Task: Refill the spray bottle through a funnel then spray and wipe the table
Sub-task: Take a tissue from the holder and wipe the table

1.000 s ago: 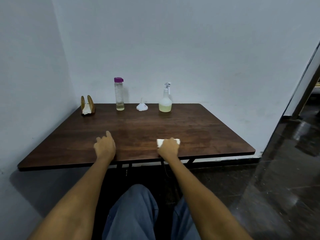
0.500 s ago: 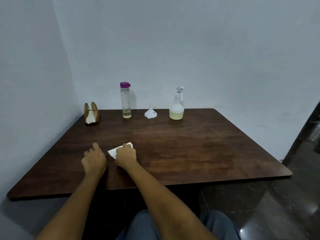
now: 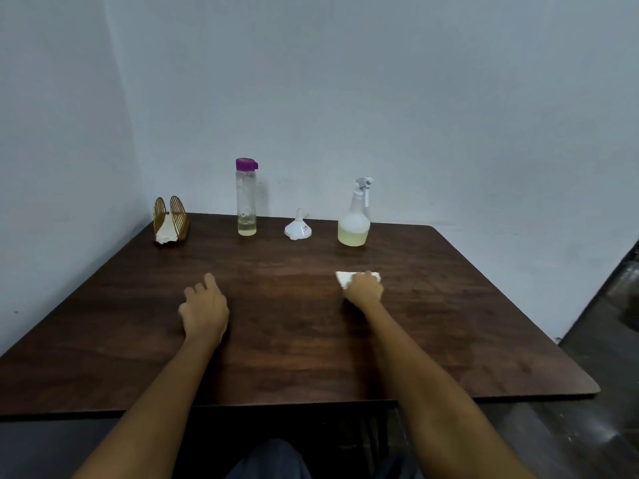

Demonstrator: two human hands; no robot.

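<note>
My right hand [image 3: 363, 288] presses a folded white tissue [image 3: 343, 279] flat on the dark wooden table [image 3: 294, 340], right of centre. My left hand [image 3: 204, 307] rests palm down on the table to the left, holding nothing, fingers loosely apart. At the back stand a spray bottle [image 3: 355, 216] with pale yellow liquid in its lower part, a white funnel [image 3: 297, 229] lying mouth down, and a tall clear bottle [image 3: 246, 198] with a purple cap and a little liquid at the bottom.
A gold wire napkin holder [image 3: 170, 219] with white napkins sits at the back left corner. Walls close off the table at the back and left. The table's front edge runs just above my knees [image 3: 269, 459]. Dark floor [image 3: 594, 392] lies to the right.
My right hand has slid the tissue from beside my left hand back to the right across the table. The left hand has stayed planted. My view has shifted closer to the table.
</note>
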